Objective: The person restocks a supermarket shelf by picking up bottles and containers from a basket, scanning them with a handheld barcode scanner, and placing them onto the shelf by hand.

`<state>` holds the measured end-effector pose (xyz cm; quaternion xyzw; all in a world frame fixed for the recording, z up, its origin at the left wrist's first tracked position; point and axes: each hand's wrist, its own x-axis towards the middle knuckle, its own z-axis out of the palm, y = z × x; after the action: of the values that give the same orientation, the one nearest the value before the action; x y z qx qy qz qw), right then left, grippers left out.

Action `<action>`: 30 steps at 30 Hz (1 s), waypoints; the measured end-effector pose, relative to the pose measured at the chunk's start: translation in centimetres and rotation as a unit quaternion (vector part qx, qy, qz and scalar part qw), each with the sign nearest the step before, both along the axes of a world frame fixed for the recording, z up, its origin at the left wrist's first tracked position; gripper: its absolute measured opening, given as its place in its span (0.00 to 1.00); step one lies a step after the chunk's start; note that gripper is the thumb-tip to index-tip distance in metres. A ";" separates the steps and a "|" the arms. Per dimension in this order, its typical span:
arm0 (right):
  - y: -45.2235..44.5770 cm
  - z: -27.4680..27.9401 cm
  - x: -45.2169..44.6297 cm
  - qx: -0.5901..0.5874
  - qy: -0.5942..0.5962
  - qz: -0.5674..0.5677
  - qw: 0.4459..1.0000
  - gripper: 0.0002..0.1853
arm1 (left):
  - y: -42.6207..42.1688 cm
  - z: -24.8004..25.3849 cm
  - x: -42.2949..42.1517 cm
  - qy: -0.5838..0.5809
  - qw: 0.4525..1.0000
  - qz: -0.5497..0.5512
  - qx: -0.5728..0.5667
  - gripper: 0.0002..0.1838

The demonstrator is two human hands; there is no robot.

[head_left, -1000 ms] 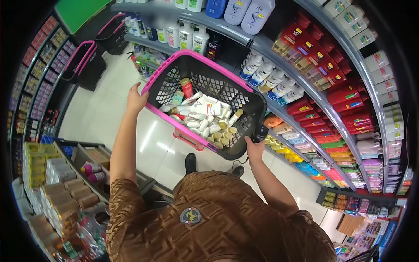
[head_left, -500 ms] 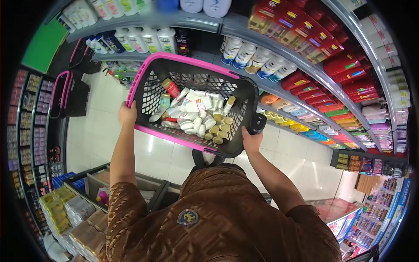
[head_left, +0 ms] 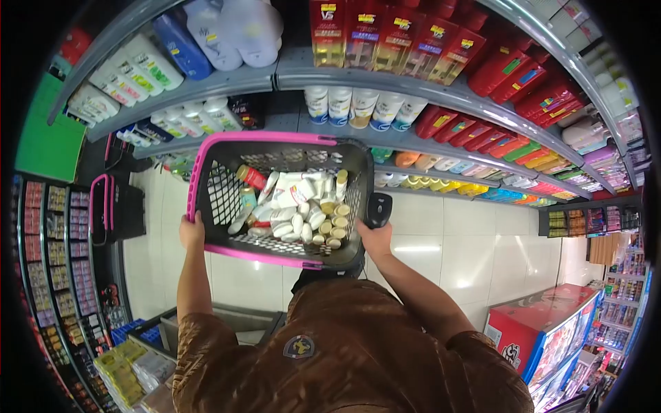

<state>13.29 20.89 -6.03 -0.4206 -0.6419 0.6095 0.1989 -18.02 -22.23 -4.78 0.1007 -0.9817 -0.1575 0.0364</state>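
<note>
A black mesh shopping basket (head_left: 275,259) with a pink rim is held up in front of my body. My left hand (head_left: 193,230) is closed on its pink left edge. At the other end, my right hand (head_left: 375,239) grips the basket near a rounded black knob (head_left: 379,210); its fingers are partly hidden. Many white bottles (head_left: 297,196) lie jumbled inside, together with several gold-capped bottles (head_left: 337,224) and a red container (head_left: 253,177).
Shelves (head_left: 296,74) ahead hold white bottles (head_left: 361,109) and red boxes (head_left: 385,34). A second black basket (head_left: 127,206) stands on the tiled floor at left. A red freezer cabinet (head_left: 530,320) is at lower right, stacked cans (head_left: 127,372) at lower left.
The basket has moved left and lower in view and sits more level. Both hands have moved with it, keeping their grip. The view has shifted, showing more of the freezer cabinet.
</note>
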 end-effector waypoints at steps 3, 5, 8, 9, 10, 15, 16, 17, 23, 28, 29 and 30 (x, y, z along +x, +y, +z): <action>-0.1 0.5 0.0 -0.030 0.008 0.002 1.000 0.18 | -0.4 -0.1 -0.2 -0.019 1.000 0.001 0.013 0.27; -0.2 0.8 0.1 -0.038 0.001 0.002 0.999 0.18 | -0.8 -0.1 -0.1 -0.022 0.999 0.004 0.034 0.26; 0.6 2.4 -0.4 -0.039 -0.007 0.026 0.999 0.18 | -0.8 0.5 -1.2 -0.023 0.999 -0.001 0.042 0.24; 1.1 2.8 -0.5 -0.068 -0.022 0.029 0.997 0.18 | -1.5 0.6 -2.2 -0.088 0.994 -0.028 0.057 0.24; 1.5 3.1 -0.6 -0.099 -0.039 0.033 0.994 0.19 | -2.2 0.5 -2.6 -0.154 0.984 -0.055 0.070 0.23; 1.8 4.3 -1.5 -0.140 0.019 0.050 0.989 0.24 | -2.1 0.0 -2.3 -0.114 0.982 -0.052 0.144 0.19; 2.0 4.3 -1.3 -0.141 0.010 0.053 0.989 0.24 | -1.8 0.4 -2.0 -0.091 0.983 -0.057 0.150 0.18; 2.2 4.4 -1.1 -0.157 -0.012 0.055 0.986 0.24 | -0.8 1.8 -1.4 -0.072 0.987 -0.065 0.127 0.18; 3.2 5.0 -1.4 -0.205 0.036 0.079 0.975 0.18 | -0.8 1.1 -1.2 -0.058 0.993 -0.073 0.073 0.20; 4.0 3.9 -1.0 -0.217 0.024 0.093 0.971 0.24 | -0.6 1.2 -1.2 -0.057 0.994 -0.081 0.053 0.20; 4.2 3.5 -0.9 -0.233 0.023 0.093 0.968 0.25 | -1.0 0.6 -1.5 -0.060 0.994 -0.081 0.049 0.21; 4.3 3.1 -0.9 -0.234 0.025 0.089 0.968 0.25 | -1.1 0.5 -1.6 -0.065 0.994 -0.079 0.045 0.22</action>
<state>12.34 25.19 -2.95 -0.3808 -0.5112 0.7685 0.0559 -19.59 -23.30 -4.27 0.0345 -0.9788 -0.1968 -0.0444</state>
